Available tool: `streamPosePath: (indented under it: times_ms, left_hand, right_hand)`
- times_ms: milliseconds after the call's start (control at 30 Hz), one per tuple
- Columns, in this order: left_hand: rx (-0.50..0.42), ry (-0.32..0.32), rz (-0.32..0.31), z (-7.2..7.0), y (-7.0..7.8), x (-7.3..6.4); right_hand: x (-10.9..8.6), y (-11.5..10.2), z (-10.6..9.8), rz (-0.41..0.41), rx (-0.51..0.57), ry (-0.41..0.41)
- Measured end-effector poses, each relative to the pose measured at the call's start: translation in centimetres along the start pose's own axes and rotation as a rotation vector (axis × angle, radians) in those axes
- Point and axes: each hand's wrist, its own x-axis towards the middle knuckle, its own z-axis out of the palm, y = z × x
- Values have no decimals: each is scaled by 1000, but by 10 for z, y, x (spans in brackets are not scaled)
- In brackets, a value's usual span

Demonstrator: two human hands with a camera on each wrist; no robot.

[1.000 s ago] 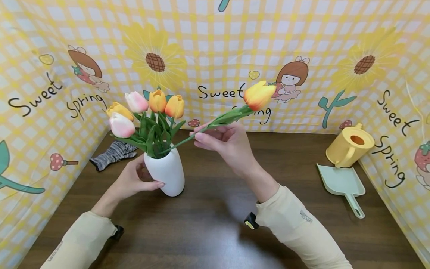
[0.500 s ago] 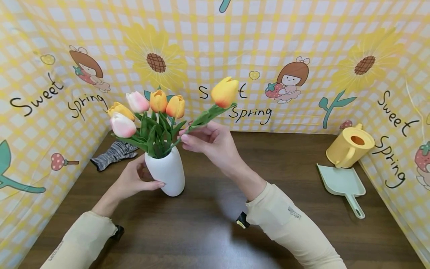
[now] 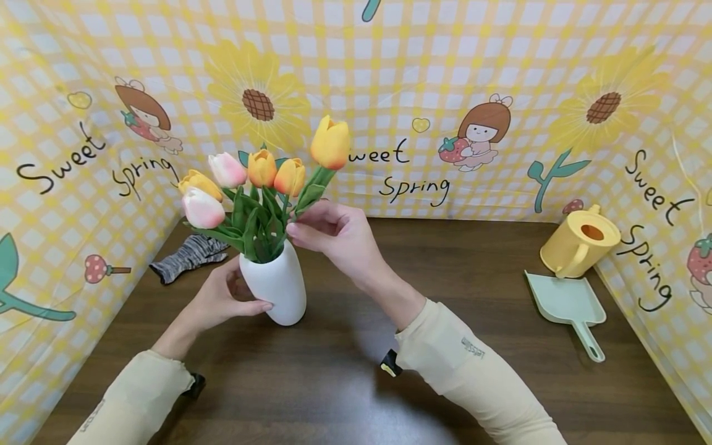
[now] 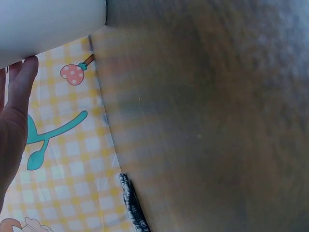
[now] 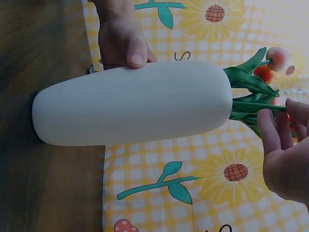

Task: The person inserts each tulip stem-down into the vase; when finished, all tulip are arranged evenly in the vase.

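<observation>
A white vase (image 3: 278,287) stands on the table, holding several artificial tulips (image 3: 261,168) in yellow, orange and pale pink. My left hand (image 3: 219,296) grips the vase's left side, thumb across its front; the right wrist view shows that thumb on the vase wall (image 5: 135,104). Between thumb and fingers, my right hand (image 3: 339,238) pinches the green stem of a yellow tulip (image 3: 330,143) at the right of the bunch. This stem (image 5: 260,105) runs into the vase mouth in the right wrist view. Its lower end is hidden inside.
A grey knitted glove (image 3: 189,256) lies behind the left hand. On the right, a yellow watering can (image 3: 575,244) stands behind a pale green dustpan (image 3: 564,300). Checked cloth walls (image 3: 378,74) enclose the brown table (image 3: 334,371) at the back and sides.
My right hand has moved left and the yellow tulip has swung from a low slant to nearly upright, its stem now steeper in the vase. The left hand and vase have stayed put.
</observation>
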Motion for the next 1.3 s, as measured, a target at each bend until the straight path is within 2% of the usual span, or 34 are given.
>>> streamPosePath:
  times_ms: [267, 567, 800, 967, 1067, 1167, 1233, 1300]
  left_hand:
    - [9, 4, -7, 1, 1, 1]
    - [-10, -2, 0, 1, 3, 0]
    - [5, -4, -21, 2, 1, 0]
    - [8, -4, -32, 0, 1, -1]
    - [26, 0, -66, -3, 3, -1]
    - [97, -6, -114, -8, 8, -3]
    - [182, -11, -128, -11, 12, -5]
    - [297, -16, -114, -17, 18, -7]
  right_hand:
    - [3, 6, 0, -31, -105, -19]
    - [3, 16, -2, -87, -344, -58]
    - [-1, 29, -2, -21, -365, -48]
    - [-5, 34, -3, 16, -418, -43]
    - [-9, 32, -8, 1, -442, -41]
    - [-13, 25, -18, -109, -532, -53]
    - [-17, 17, -28, -244, -653, -63]
    - [-22, 6, -42, -396, -824, -51]
